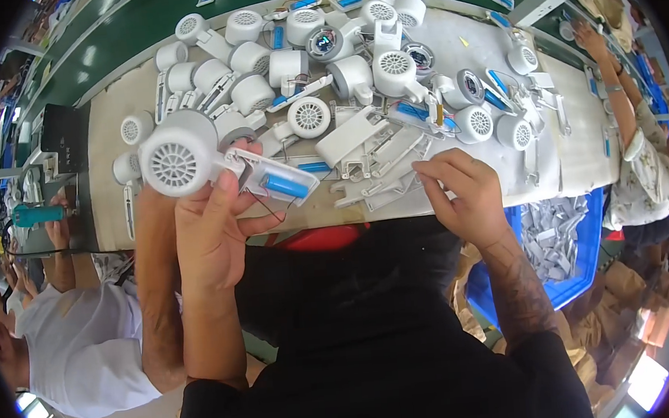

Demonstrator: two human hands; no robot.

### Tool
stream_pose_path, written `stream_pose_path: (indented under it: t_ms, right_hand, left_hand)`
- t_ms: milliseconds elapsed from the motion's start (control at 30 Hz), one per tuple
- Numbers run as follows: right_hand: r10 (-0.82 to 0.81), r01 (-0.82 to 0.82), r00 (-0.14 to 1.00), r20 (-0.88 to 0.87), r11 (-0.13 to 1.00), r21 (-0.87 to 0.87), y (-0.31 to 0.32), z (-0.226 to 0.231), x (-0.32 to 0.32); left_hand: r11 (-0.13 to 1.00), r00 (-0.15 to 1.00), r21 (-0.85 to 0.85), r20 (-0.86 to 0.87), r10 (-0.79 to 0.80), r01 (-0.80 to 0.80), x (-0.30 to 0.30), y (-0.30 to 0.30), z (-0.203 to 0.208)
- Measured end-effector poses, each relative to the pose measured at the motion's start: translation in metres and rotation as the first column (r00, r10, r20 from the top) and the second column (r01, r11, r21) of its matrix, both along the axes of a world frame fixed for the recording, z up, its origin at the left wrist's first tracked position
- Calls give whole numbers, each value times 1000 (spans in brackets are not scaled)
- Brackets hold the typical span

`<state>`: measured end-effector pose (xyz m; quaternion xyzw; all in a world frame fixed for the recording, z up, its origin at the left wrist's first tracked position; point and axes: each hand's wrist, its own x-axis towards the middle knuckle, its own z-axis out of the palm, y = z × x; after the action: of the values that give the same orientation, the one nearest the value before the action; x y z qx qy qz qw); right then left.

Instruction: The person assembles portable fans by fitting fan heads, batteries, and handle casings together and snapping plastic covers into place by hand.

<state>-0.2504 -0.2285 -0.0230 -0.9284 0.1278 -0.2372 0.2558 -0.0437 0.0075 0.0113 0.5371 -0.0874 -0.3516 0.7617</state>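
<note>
My left hand grips a white handheld fan by its neck, fingers wrapped around it and the thumb on top. The round grille of its head faces me. Its handle lies open, showing a blue cylindrical battery and thin dark wires. Over the table's near edge, my right hand is half curled, thumb and forefinger apart, with nothing visible between them. Its fingertips are beside a pile of white plastic handle covers; whether they touch one I cannot tell.
Many white fan heads, some with blue batteries exposed, crowd the table. A blue bin of grey-white pieces stands below, right. At left, a co-worker's forearm passes close beside mine. Another person's arm reaches in far right.
</note>
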Motion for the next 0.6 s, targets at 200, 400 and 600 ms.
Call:
stream_pose_path:
  t_ms: [200,400,600]
  right_hand:
    - [177,-157,982,70,961,-229,4,-2,67]
    - [269,-277,960,-74,881,-384,1,9,100]
    - [125,-225,965,232,851,474,14,38,72]
  left_hand:
    - [999,995,13,-94,46,-45,2,9,-8]
    - [996,987,-76,-158,30,-42,3,-2,-13]
    - [977,977,-203,-210,21,-64,5,-10,-10]
